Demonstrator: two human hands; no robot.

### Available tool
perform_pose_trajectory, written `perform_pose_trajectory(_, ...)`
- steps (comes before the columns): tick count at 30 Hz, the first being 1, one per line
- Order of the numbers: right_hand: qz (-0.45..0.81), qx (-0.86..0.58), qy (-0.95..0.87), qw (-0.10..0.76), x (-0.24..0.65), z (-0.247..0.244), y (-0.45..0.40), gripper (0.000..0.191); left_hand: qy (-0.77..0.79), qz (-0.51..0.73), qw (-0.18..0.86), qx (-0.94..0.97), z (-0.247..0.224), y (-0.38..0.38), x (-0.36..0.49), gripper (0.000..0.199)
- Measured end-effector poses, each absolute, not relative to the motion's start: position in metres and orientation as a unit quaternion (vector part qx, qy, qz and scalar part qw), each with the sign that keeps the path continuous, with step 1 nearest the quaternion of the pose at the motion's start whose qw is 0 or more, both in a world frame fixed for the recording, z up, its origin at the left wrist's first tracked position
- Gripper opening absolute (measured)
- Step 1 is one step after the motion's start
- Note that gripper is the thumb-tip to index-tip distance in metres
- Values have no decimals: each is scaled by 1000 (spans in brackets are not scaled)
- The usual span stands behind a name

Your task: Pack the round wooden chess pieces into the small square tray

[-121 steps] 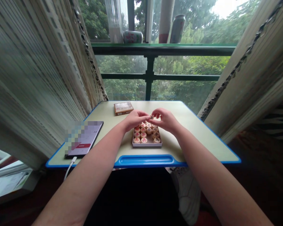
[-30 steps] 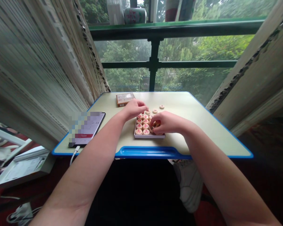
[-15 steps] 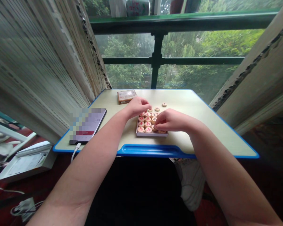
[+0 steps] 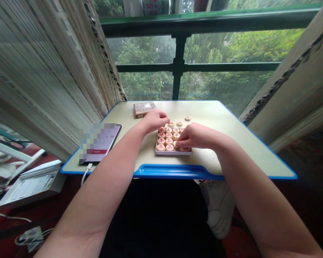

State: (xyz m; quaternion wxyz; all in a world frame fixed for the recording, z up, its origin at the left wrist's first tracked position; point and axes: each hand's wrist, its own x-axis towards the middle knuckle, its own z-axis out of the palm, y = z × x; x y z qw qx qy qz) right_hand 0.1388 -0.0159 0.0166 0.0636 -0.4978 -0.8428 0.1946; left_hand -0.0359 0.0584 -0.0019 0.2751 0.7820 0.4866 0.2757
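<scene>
Wooden Chinese chess pieces [image 4: 168, 135] with red or dark characters fill rows of a shallow, pale open box [image 4: 173, 153] on the small table. My right hand [image 4: 197, 136] reaches over the box's right side, its thumb and fingers closed on a Chinese chess piece [image 4: 176, 144] in the near rows. It hides part of the pieces there. My left hand [image 4: 154, 120] hovers behind the box's far left corner with curled, closed fingers. Their tips are close beside a loose Chinese chess piece [image 4: 171, 124]; whatever they pinch, if anything, is hidden.
Two more loose pieces [image 4: 187, 118] lie behind the box. A flat box lid [image 4: 144, 108] is at the back left. A phone [image 4: 102, 143] with a white cable [image 4: 88, 167] lies at the left edge. The table [image 4: 247, 154] has a blue rim and a front groove [image 4: 172, 170].
My left hand's fingertips have drawn slightly left, off the nearest loose piece, which shows more fully. My right hand stays at the same piece. The view has shifted slightly.
</scene>
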Motion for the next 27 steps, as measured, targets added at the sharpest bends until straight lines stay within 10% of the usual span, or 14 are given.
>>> perform_pose_trajectory(27,131,-491,-854,115,144,14,-10,22,483,134,292,814,5,67,-63,21)
